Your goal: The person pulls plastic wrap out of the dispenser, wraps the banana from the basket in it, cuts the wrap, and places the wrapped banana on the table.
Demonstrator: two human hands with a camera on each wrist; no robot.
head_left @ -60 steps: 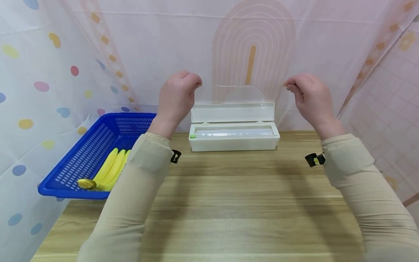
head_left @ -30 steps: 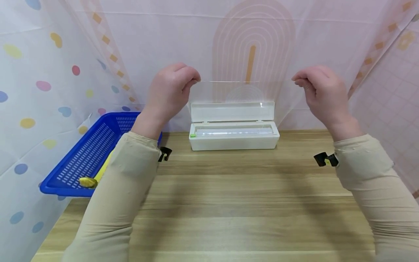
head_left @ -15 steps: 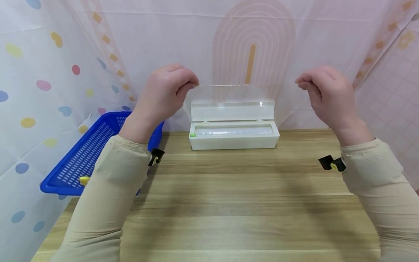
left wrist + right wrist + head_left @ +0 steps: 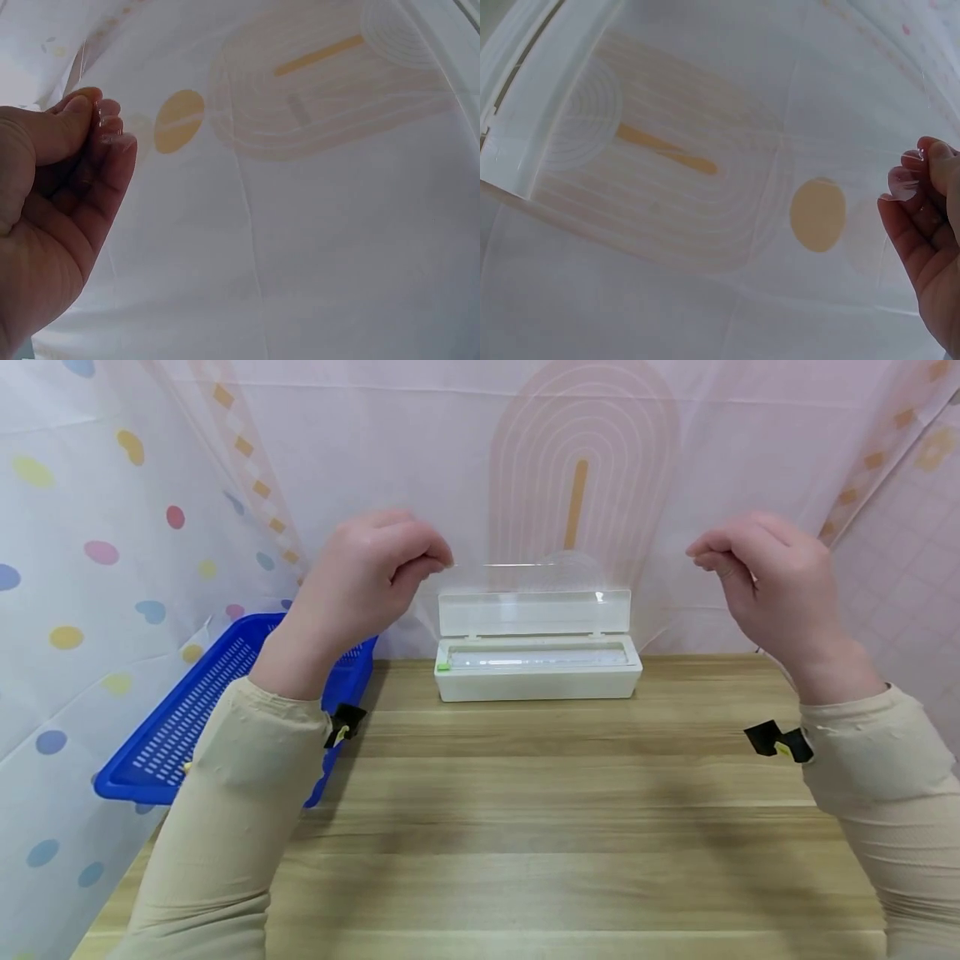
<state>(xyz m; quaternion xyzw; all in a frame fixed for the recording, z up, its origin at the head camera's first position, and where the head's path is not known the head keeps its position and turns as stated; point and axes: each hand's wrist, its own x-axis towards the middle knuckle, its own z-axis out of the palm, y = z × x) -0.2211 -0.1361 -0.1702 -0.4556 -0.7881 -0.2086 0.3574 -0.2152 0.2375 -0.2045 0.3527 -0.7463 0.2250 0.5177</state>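
A clear sheet of cling film is stretched in the air between both hands, its upper edge a thin bright line. At its left corner my left hand pinches it between thumb and fingers; the left wrist view shows film glinting on those fingertips. Out at the other corner, my right hand pinches the film the same way. Behind and below the sheet stands a white cling film dispenser, lid raised, a roll inside. Whether the sheet still joins the roll I cannot tell.
A blue plastic basket sits on the left of the wooden table, partly behind my left forearm. Only a bit of yellow shows in it. A green slider is at the dispenser's left end. Patterned curtains enclose the table's back and sides.
Both hands have drawn apart, left hand leftward and right hand rightward, keeping their pinch. Over the last second they dropped slightly. My left forearm now covers nearly all the bananas in the basket.
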